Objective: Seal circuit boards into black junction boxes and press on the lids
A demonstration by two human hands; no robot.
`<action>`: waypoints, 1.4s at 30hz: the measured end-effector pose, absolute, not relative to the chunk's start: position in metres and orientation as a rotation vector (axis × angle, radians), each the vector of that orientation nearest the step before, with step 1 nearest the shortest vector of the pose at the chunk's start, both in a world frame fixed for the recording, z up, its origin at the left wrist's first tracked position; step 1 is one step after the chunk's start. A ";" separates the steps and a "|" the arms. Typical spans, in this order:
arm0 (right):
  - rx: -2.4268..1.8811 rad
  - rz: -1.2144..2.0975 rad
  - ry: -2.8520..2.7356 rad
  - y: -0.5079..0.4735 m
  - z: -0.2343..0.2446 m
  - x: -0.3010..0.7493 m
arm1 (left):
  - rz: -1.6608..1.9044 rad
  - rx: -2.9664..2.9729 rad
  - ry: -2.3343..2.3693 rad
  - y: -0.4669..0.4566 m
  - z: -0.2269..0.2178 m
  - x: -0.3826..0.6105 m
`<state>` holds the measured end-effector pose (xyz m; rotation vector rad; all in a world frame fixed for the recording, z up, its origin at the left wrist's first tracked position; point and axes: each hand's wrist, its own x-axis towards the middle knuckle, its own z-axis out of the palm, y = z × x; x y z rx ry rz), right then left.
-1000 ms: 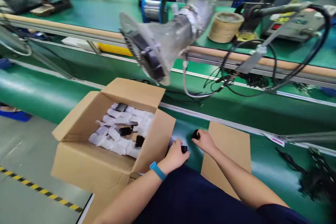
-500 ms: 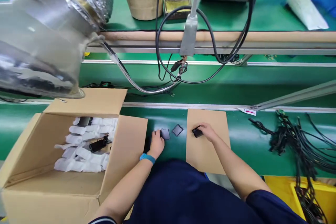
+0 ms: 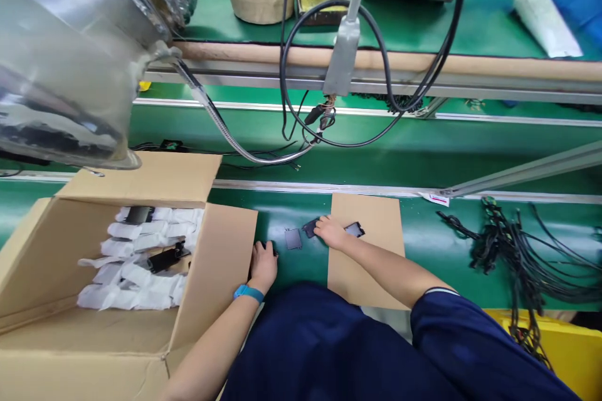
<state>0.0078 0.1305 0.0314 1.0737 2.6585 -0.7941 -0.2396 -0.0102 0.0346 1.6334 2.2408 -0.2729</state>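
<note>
My right hand (image 3: 330,232) reaches over the left edge of a flat cardboard sheet (image 3: 367,276), fingertips closed on a small dark square plate (image 3: 310,227). Just left of that plate lies a greyish square plate (image 3: 293,239) on the green mat. Partly behind my right wrist, a black rectangular part (image 3: 354,229) rests on the cardboard. My left hand (image 3: 264,264), with a blue wristband, is beside the box flap. Its fingers curl over something dark that they mostly hide.
At left stands an open cardboard box (image 3: 188,332) holding white-wrapped pieces (image 3: 136,263) and black parts. Bundled black cables (image 3: 522,250) lie at right above a yellow bin (image 3: 569,351). A metal duct hood (image 3: 61,75) and looped cable (image 3: 285,69) hang overhead.
My right hand has left the black part on the cardboard and moved left to the dark square plate. My left hand has released the greyish plate and shifted left toward the box flap.
</note>
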 end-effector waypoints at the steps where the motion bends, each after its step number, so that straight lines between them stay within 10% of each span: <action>1: 1.091 -0.751 2.647 0.141 0.034 0.015 | -0.268 1.650 2.233 -0.008 0.035 -0.237; 27: 1.925 -0.407 2.425 0.114 0.033 0.129 | 0.463 1.278 1.703 0.033 0.040 -0.064; 33: 1.653 -0.497 2.533 0.063 0.021 0.143 | 0.066 1.221 2.386 0.021 0.077 -0.182; 42: 1.639 -0.305 2.764 0.101 -0.021 0.156 | -0.031 1.271 1.913 0.016 0.094 -0.135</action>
